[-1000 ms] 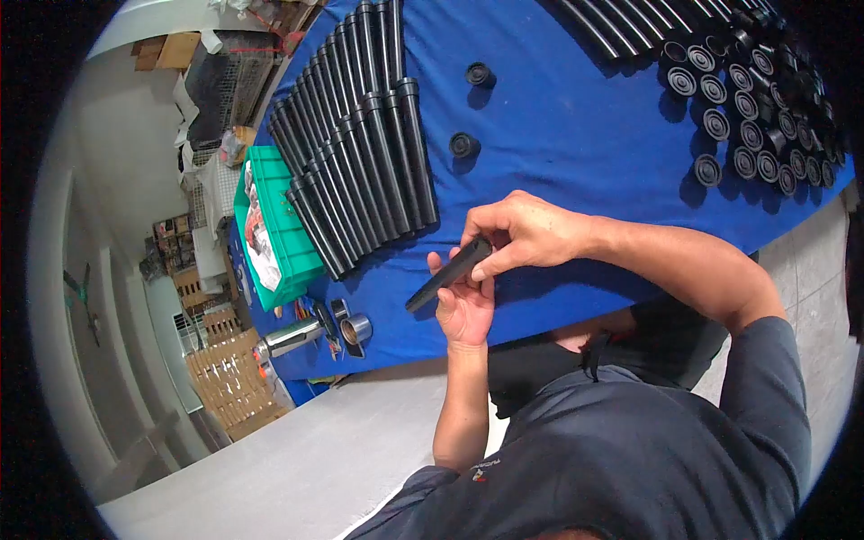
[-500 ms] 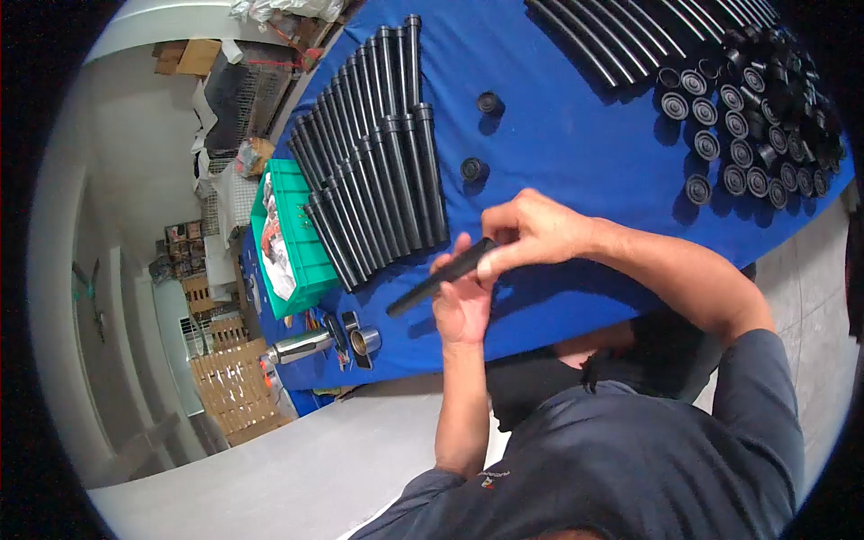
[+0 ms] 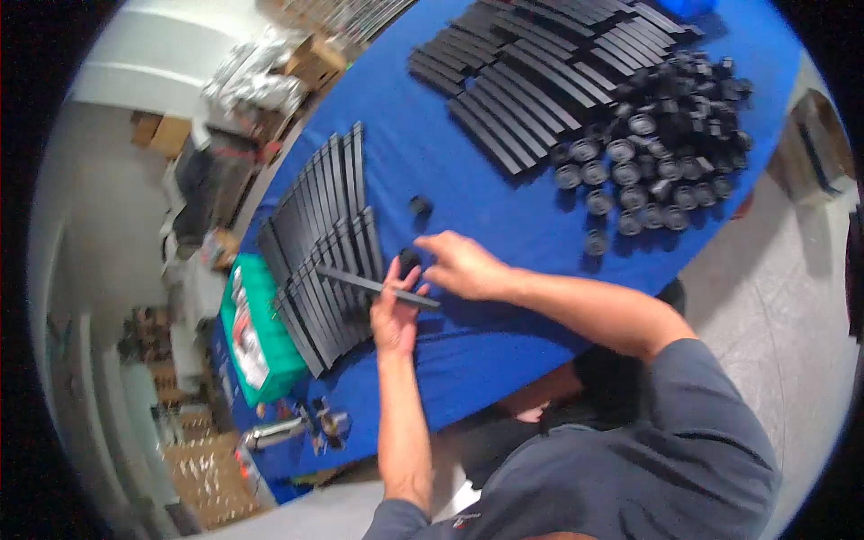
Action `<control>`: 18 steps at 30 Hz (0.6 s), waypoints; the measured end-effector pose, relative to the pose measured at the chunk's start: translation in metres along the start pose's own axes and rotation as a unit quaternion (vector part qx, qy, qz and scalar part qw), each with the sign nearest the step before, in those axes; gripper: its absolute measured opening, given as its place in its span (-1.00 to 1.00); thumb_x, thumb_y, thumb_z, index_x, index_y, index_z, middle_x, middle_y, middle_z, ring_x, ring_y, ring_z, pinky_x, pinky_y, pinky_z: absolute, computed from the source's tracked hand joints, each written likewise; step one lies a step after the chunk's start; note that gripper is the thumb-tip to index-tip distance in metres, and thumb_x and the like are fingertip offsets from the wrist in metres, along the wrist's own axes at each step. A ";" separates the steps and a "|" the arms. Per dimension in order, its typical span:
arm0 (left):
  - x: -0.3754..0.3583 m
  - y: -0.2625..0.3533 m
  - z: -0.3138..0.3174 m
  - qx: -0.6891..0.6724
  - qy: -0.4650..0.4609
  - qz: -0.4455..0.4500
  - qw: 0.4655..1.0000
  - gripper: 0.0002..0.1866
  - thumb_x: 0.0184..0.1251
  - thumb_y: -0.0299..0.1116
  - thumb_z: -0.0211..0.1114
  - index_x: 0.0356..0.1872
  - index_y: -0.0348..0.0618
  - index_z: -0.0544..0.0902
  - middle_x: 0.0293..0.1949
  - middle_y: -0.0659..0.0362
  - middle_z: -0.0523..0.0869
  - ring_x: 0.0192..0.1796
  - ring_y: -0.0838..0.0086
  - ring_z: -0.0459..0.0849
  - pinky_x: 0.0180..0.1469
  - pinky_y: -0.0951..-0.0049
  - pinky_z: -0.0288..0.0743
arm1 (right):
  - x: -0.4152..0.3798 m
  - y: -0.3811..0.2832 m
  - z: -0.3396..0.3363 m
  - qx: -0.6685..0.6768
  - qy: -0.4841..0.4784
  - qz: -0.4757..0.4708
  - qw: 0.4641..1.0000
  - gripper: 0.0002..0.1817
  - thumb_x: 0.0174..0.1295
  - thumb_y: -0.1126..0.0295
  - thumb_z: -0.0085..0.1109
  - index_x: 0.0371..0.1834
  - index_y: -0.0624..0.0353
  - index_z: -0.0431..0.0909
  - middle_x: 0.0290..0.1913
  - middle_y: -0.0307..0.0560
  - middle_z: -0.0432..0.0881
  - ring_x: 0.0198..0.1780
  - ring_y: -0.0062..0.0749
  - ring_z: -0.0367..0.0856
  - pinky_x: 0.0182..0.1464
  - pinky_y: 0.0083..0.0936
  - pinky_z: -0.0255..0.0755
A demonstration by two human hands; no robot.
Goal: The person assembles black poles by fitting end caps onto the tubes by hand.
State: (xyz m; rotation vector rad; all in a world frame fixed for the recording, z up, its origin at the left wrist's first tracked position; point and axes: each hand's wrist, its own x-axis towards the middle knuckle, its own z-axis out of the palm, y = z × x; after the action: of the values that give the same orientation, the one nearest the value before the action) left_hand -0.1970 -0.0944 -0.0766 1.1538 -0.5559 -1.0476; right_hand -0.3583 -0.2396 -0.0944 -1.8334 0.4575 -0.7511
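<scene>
My left hand (image 3: 394,326) holds a slim black tube (image 3: 364,283) slantwise across its fingers. The tube's far end crosses over the lower row of black capped tubes (image 3: 328,301) on the blue cloth. Beside the left fingertips lies a small round black cap (image 3: 409,262). My right hand (image 3: 466,267) is just right of that cap, thumb and forefinger apart at its edge; blur hides whether they touch it. Farther up the cloth sits a second black cap (image 3: 419,206).
A big heap of black caps (image 3: 630,171) is at the right, below rows of plain black tubes (image 3: 513,117). At left stand a green bin (image 3: 279,360) with white bags inside and a metal flask (image 3: 274,434). The blue tablecloth (image 3: 531,315) ends near my body.
My view has swung toward the right. My right hand has let go of the tube and moved beside the nearer cap; the tube, now in my left hand alone, has turned its slant.
</scene>
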 end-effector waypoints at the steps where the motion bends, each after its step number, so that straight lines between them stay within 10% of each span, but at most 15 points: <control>1: 0.000 -0.002 0.000 -0.010 -0.007 0.000 1.000 -0.61 0.42 -0.01 0.37 -0.18 -0.21 0.69 0.62 0.04 0.18 0.49 0.06 0.43 0.40 -0.02 0.45 | -0.001 0.007 0.007 -0.010 0.016 -0.047 0.999 -0.37 0.23 0.31 0.28 0.36 0.36 0.42 0.15 0.33 0.59 0.13 0.19 0.61 0.23 -0.09 0.49; 6: -0.011 -0.009 0.019 -0.005 -0.013 0.039 0.999 -0.69 0.43 -0.14 0.40 -0.11 -0.20 0.71 0.56 0.01 0.30 0.42 0.07 0.51 0.41 0.08 0.46 | -0.003 0.009 0.005 -0.014 -0.058 -0.042 0.997 -0.30 0.34 0.33 0.18 0.51 0.38 0.25 0.33 0.35 0.44 0.03 0.05 0.68 0.13 -0.19 0.57; 18: -0.055 -0.015 0.041 0.003 -0.056 0.073 0.996 -0.68 0.34 -0.12 0.48 -0.14 -0.14 0.66 0.59 -0.06 0.23 0.55 -0.02 0.32 0.50 -0.07 0.32 | -0.005 0.001 -0.004 0.027 -0.090 -0.038 0.995 -0.43 0.16 0.21 0.42 0.16 0.29 0.49 0.00 0.27 0.54 0.08 0.20 0.57 0.14 -0.09 0.47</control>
State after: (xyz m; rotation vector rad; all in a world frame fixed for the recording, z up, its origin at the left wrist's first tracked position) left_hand -0.2605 -0.0652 -0.0678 1.0473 -0.7222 -0.9895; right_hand -0.3643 -0.2393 -0.0954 -1.8566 0.2506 -0.6367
